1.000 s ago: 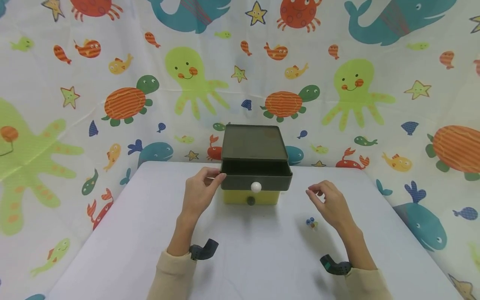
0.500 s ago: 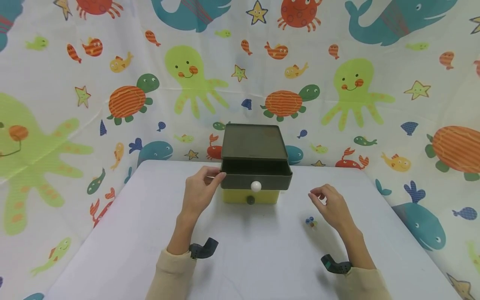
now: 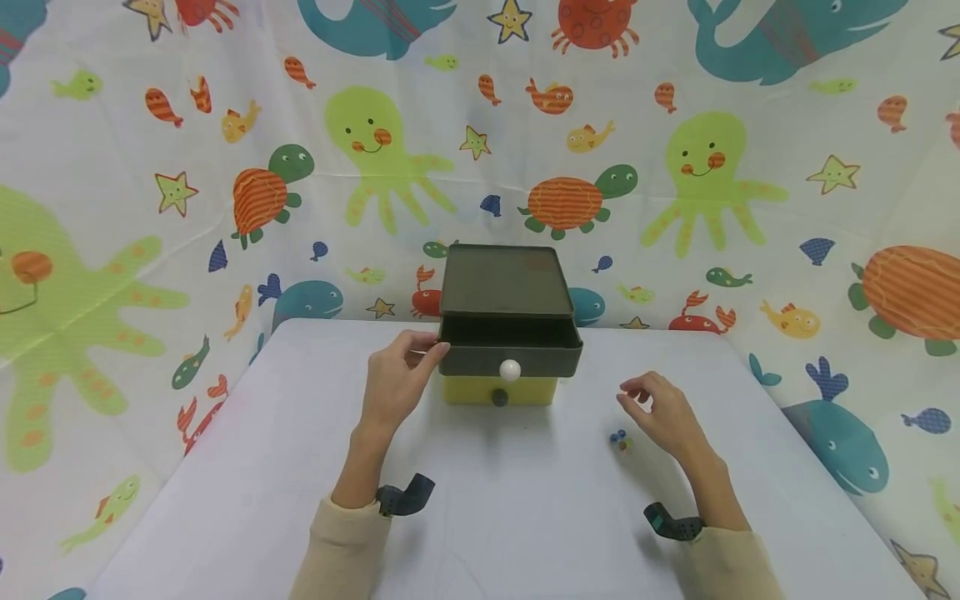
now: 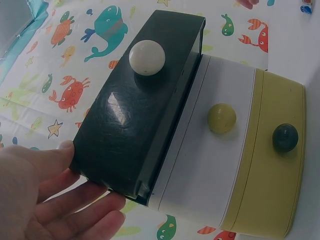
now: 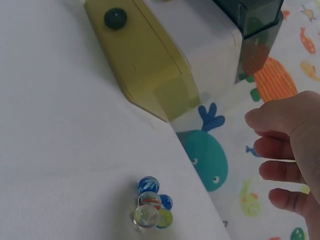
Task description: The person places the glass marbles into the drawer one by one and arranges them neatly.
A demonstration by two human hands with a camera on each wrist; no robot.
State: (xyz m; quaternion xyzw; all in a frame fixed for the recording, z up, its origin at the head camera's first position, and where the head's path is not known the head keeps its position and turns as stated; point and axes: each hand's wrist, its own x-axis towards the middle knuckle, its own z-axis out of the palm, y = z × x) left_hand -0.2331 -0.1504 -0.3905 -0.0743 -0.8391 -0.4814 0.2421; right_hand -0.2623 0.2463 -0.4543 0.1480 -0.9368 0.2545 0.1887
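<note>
A small three-drawer chest stands in the middle of the table, its dark green top drawer (image 3: 480, 361) pulled out and showing a dark interior. My left hand (image 3: 395, 385) holds that drawer by its left front corner; in the left wrist view the thumb lies against the front's edge and the fingers curl beneath. My right hand (image 3: 663, 415) hovers to the right of the chest, fingers loosely bent, nothing in them. Below it several glass marbles (image 5: 149, 184) sit clustered on the table, blue, clear and yellow-green in the right wrist view.
Under the top drawer are a white drawer (image 4: 205, 150) with a yellow knob (image 4: 222, 118) and a yellow drawer (image 4: 272, 190) with a dark green knob (image 4: 285, 137). A white knob (image 3: 510, 370) sits on the top drawer. A sea-animal curtain (image 3: 480, 167) hangs behind the white table (image 3: 487, 517).
My right hand has sunk slightly and shifted a little to the right. The left hand stays at the drawer's corner, and the drawer is still pulled out. The head view has tilted slightly.
</note>
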